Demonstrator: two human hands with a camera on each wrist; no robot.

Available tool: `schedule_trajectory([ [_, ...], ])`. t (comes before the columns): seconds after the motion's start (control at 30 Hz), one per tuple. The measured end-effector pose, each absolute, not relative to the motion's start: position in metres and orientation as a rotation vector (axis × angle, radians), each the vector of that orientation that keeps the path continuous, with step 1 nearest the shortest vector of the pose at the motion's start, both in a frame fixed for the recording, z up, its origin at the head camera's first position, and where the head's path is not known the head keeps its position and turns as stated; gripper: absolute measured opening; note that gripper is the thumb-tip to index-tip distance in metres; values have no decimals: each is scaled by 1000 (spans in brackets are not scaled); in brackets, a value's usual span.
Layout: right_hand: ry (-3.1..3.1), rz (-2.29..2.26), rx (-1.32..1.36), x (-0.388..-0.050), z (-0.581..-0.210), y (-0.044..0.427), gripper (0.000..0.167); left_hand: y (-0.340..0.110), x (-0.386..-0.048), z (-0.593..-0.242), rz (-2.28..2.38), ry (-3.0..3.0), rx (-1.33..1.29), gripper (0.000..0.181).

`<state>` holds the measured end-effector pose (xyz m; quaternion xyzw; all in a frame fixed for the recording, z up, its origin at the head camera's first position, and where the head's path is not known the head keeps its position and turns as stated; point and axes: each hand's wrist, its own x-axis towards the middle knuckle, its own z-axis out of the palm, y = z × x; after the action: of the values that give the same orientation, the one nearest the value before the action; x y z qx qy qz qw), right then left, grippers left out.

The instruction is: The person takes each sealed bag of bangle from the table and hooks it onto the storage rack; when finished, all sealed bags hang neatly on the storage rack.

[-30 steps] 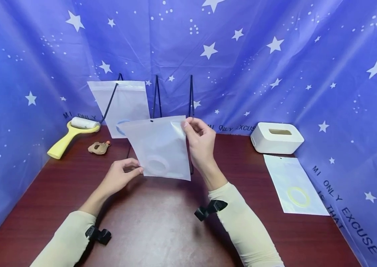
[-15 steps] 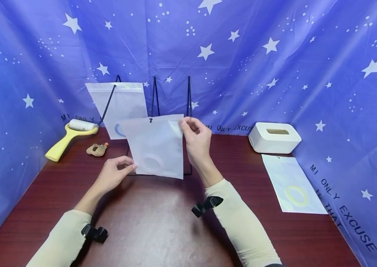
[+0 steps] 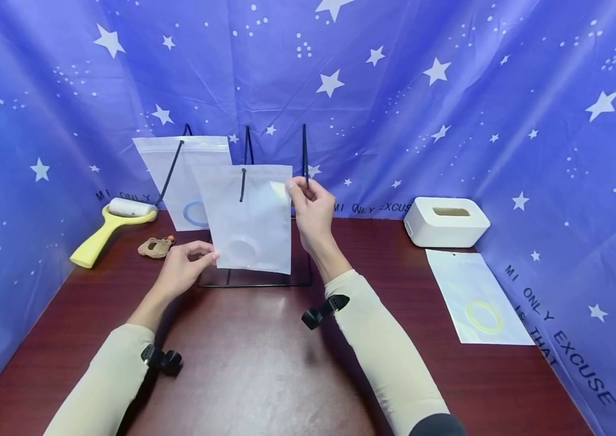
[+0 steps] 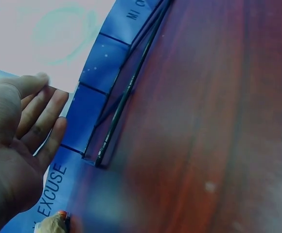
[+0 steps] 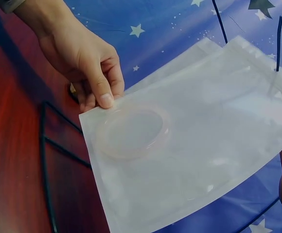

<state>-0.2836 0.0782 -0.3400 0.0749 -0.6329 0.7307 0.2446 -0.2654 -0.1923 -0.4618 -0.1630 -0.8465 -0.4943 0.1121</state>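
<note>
A translucent white zip bag (image 3: pixel 255 218) with a pale ring (image 5: pixel 131 133) inside hangs upright on the middle prong (image 3: pixel 242 188) of a black wire rack (image 3: pixel 264 284). That prong comes through the hole near the bag's top edge. My left hand (image 3: pixel 182 269) pinches the bag's lower left corner between thumb and fingers. At its upper right edge, my right hand (image 3: pixel 313 212) grips the bag with thumb and fingertips. Behind it to the left, a second zip bag (image 3: pixel 163 172) with a blue ring (image 3: pixel 194 213) hangs on the rack's left prong.
A yellow lint roller (image 3: pixel 103 233) and a small brown trinket (image 3: pixel 155 247) lie at the left. On the right stand a white tissue box (image 3: pixel 446 229) and, before it, a flat bag (image 3: pixel 449 284) with a yellow ring (image 3: pixel 484 317). A starry blue curtain (image 3: pixel 395 121) surrounds the table.
Both hands have moved the bag up and back onto the middle prong, which now sticks well out through its hole. The blue ring behind has come more into view.
</note>
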Motion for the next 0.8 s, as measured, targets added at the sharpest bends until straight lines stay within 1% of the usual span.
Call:
schedule_trajectory([
  [0.27, -1791, 1878, 138, -304, -334, 73, 14, -190, -283, -458, -1439, -2490, -382, 20],
  [0.53, -1763, 1924, 48, -325, -332, 69, 13, -184, -301, -458, -1435, -2456, -252, 26],
  [0.8, -1708, 1973, 24, -343, -330, 63, 11, -179, -323, -456, -1635, -2380, -83, 30],
])
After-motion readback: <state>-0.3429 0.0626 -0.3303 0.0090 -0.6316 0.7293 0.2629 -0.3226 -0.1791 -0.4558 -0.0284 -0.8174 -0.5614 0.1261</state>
